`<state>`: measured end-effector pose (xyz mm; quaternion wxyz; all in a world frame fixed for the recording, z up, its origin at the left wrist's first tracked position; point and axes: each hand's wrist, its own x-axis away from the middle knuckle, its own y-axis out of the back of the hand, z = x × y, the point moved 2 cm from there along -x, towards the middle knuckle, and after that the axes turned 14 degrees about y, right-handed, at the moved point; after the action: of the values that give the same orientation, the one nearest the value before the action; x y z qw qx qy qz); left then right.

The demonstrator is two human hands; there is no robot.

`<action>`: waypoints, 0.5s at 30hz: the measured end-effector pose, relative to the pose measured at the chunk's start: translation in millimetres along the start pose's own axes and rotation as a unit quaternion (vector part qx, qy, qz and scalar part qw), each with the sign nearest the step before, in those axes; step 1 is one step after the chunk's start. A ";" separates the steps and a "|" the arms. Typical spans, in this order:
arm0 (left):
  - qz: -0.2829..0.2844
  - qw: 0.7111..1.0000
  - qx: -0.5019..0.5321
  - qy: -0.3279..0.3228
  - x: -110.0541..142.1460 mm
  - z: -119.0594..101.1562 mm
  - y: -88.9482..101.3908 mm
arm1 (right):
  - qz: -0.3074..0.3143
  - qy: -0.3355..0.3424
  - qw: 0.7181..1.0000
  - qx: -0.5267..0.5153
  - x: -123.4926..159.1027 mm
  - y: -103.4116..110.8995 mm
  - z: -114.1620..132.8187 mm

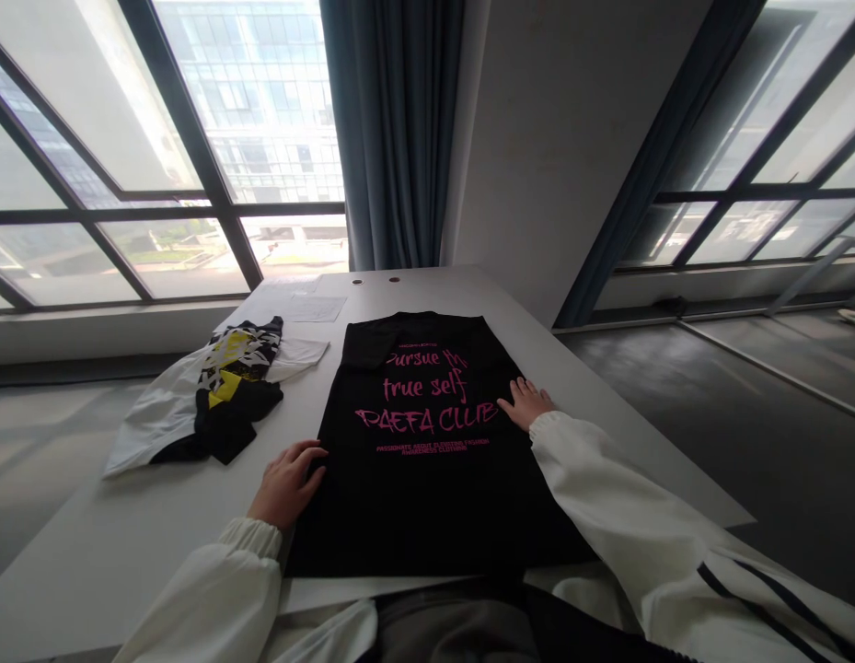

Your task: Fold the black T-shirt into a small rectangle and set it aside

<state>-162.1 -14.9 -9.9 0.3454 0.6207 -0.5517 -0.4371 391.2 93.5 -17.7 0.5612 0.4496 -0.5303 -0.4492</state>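
A black T-shirt (427,516) with pink lettering lies flat in front of me, its collar toward the far side. At its upper left a sleeve (368,345) is folded inward over the body, close to the print. My left hand (287,483) rests at the shirt's left edge, fingertips touching the cloth and thumb apart from the fingers. On the opposite edge, my right hand (527,403) lies palm down with its fingers spread, the tips near the end of the lettering. Neither hand grips the fabric.
A crumpled white, black and yellow garment (226,387) lies to the left on the white table (606,442). Sheets of paper (317,308) and two round holes are near the far end. Beyond stand windows, blue curtains (392,138) and a pillar.
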 end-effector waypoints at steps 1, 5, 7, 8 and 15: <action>-0.001 1.000 0.001 -0.001 -0.2 0.3 -0.3 | 0.003 0.006 1.000 -0.002 8.1 -2.0 -0.8; 0.001 1.000 0.000 -0.001 -0.6 1.0 -1.3 | 0.011 0.029 0.999 -0.013 46.3 -10.2 -7.4; -0.001 1.000 -0.002 0.001 -0.9 1.8 -1.8 | 0.007 0.036 0.999 -0.010 66.1 -13.9 -10.4; -0.002 1.000 -0.004 -0.001 -1.2 2.3 -2.1 | 0.002 0.039 0.999 -0.005 75.5 -15.9 -11.2; -0.010 1.000 -0.005 -0.017 -3.9 5.0 -3.5 | -0.024 0.037 0.999 0.022 121.7 -26.2 -9.6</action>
<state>-165.4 -10.3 -14.3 0.3348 0.6168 -0.5492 -0.4537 404.2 -30.6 -20.4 0.5597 0.4907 -0.5078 -0.4338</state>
